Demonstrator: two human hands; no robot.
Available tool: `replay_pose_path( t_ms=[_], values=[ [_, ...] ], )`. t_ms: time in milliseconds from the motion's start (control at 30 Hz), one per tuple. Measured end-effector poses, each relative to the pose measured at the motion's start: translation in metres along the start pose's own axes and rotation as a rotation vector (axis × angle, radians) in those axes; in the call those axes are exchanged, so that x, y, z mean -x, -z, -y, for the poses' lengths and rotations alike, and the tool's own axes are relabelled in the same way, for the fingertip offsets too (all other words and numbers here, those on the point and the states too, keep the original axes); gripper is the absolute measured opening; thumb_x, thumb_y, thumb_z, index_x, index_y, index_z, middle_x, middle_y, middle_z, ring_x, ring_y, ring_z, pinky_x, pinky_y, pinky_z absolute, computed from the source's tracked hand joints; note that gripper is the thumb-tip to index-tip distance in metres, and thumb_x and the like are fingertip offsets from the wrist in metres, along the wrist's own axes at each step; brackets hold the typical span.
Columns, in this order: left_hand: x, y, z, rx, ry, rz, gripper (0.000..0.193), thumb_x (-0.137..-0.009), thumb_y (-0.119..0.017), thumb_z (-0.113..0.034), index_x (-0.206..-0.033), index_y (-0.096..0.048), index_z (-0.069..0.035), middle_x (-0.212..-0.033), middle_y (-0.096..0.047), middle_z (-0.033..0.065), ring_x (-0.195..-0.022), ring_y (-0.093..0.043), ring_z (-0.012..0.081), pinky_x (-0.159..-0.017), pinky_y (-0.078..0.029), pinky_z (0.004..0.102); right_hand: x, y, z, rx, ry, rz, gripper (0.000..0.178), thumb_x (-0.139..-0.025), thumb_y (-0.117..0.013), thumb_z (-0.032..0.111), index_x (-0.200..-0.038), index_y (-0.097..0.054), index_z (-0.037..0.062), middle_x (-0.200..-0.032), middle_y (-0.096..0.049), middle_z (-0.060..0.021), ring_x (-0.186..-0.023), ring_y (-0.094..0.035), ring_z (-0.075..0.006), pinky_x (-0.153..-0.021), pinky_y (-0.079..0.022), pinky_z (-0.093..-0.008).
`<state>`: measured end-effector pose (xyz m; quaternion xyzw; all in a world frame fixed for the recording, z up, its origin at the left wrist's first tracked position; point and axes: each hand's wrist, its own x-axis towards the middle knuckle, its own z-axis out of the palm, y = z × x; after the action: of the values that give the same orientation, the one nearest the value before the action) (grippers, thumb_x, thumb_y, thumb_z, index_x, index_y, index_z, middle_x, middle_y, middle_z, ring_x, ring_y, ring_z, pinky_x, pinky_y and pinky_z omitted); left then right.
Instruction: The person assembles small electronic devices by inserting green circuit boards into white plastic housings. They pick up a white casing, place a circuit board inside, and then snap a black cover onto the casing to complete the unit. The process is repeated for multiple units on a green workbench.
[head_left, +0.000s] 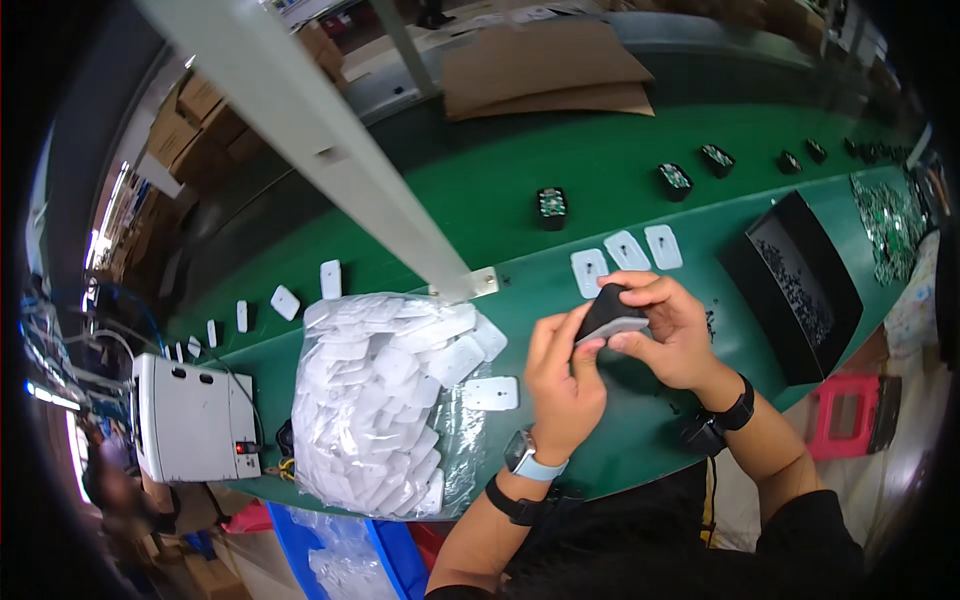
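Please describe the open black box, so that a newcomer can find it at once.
On the green worktop, look to the right of the person's right hand. There sits an open black box with small black parts inside. Its raised dark walls set it apart from the flat white covers on its left and the heap of green circuit boards on its right.

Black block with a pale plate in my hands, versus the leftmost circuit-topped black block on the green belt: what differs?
Your left hand and right hand hold the plated block; the circuit block sits on the belt. The plated block shows a pale plate; the circuit block, green circuitry. Both have black sides.
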<state>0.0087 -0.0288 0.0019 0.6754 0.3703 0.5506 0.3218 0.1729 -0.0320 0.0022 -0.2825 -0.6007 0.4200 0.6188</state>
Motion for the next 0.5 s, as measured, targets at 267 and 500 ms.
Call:
replay_pose_path(
  t_ms=[267, 500],
  values=[
    [-0.007, -0.004, 0.004, 0.094, 0.063, -0.273, 0.046, -0.093, -0.065, -0.004, -0.135, -0.048, 0.001, -0.124, -0.049, 0.0163, -0.103, -0.053, 0.0244, -0.086, -0.048, 0.0339, -0.101, 0.005, -0.019, 0.103, -0.215, 0.007, 0.039, -0.082, -0.071, -0.007, -0.116, -0.053, 0.0002, -0.118, -0.057, -0.0080, -0.107, -0.059, -0.0142, -0.093, -0.052, -0.0314],
    [-0.005, 0.009, 0.011, 0.065, -0.008, -0.242, 0.024, -0.084, -0.063, 0.004, -0.108, -0.061, -0.001, -0.109, -0.058, 0.0131, -0.093, -0.058, 0.0260, -0.079, -0.048, 0.0341, -0.193, -0.050, -0.092, 0.802, -0.375, 0.285, 0.042, -0.073, -0.082, 0.008, -0.110, -0.063, 0.0038, -0.105, -0.068, -0.0137, -0.094, -0.066, -0.0275, -0.084, -0.052, -0.0381]
  ],
)
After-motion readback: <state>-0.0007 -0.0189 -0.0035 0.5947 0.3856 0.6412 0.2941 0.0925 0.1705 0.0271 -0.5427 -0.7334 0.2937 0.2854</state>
